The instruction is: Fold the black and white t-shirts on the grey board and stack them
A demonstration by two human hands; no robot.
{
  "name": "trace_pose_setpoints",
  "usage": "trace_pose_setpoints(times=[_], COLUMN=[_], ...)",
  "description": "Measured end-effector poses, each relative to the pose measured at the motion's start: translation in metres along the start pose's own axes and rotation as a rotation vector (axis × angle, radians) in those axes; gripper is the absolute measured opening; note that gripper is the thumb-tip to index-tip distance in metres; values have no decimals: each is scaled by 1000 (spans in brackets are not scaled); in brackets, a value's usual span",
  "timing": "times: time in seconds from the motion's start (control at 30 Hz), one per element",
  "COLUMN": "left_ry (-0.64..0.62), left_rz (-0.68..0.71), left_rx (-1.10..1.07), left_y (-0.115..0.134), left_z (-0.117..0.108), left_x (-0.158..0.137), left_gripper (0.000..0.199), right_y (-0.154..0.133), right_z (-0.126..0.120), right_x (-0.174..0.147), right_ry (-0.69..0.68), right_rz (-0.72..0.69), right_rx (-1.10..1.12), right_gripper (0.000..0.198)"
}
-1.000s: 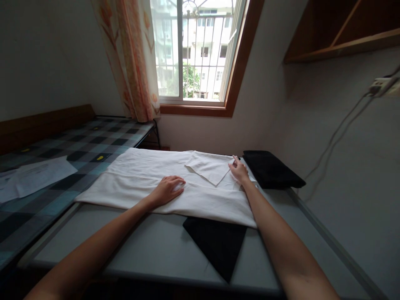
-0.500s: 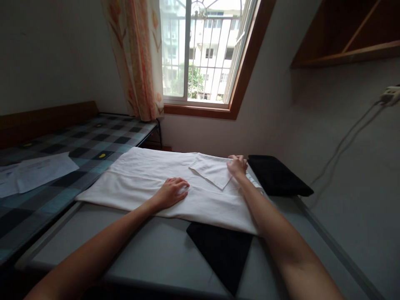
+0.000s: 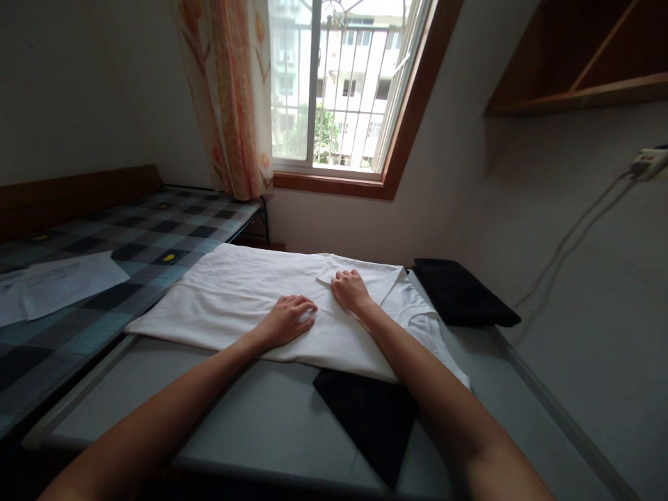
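Observation:
A white T-shirt lies spread on the grey table, its neckline and shoulder edge toward the right. One sleeve is folded in over the body. Resting on the middle of the cloth is my left hand, fingers extended and lightly bent, palm down. My right hand is just right of it and farther back, its fingers curled at the sleeve's cuff edge; the fingertips are partly hidden. Some black fabric sticks out from under the shirt's near edge, a pointed corner toward me.
A folded black cloth sits at the table's far right. On the left is a bed with a checked mattress and several paper sheets. A window with a floral curtain is ahead; a wooden shelf hangs at upper right.
My right hand has moved left from the shirt's far right edge to the sleeve cuff. The shirt's right end and neckline now show more. My left hand has stayed in place.

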State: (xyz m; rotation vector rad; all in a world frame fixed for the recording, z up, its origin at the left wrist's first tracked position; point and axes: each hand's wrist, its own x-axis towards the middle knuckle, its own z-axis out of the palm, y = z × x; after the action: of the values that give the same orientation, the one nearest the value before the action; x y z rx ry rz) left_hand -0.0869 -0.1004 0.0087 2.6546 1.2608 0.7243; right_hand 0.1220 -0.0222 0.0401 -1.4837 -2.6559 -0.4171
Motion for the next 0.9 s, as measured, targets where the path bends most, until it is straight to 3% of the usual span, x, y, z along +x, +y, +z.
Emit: trace_pose_setpoints(times=[0.47,0.57,0.7,0.8,0.9], left_ry=[3,4,4,5,5], left_rz=[0,3,7,10,10], left_rx=[-2,-1,-4,0,-2], left_y=[0,0,-1,-1,-1], left_z=[0,0,1,2,2], left_x=[0,-1,0,0,0], left_gripper=[24,25,25,25,24], right_y=[10,9,11,14,18], right_z=[5,-2,-17,-27,-30], right_x=[-15,-22,-32,-38,-45], right_ry=[24,-10,-162,-241,-201], right_rz=[2,55,208,223,185], right_rx=[219,197,71,10,-15], right_gripper=[28,40,61,54,39])
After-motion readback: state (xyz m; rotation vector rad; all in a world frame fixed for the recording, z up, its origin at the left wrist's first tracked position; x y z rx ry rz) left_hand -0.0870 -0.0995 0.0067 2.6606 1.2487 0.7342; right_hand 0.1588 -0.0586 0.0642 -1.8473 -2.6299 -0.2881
